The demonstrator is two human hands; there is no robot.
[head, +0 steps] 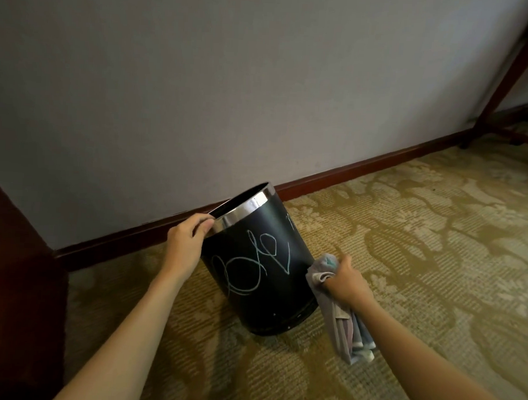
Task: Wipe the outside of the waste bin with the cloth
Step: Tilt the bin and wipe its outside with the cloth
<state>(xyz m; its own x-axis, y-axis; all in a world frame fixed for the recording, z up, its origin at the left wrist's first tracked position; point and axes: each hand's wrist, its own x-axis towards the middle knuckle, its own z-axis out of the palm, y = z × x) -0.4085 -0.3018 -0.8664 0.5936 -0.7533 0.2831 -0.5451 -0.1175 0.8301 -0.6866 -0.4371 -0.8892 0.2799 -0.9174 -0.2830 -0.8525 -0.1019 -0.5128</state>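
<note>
Left hand (191, 242) pinches the chrome rim of the bin (260, 260), thumb outside and fingers curled over the lip, tipping it toward the wall (231, 77), likely to steady it and expose the near face. Right hand (347, 279) is clenched around the cloth (323, 270), bunched end touching the bin's lower right side, tail hanging to the carpet (406, 236). Bin rests on its base edge on the carpet, near the baseboard (364, 165). Chalky scribbles (250, 265) cover the front, unwiped. Dark wood panel (12, 264) left of the bin, furniture leg (504, 74) well right. Nothing blocks the wipe path.
</note>
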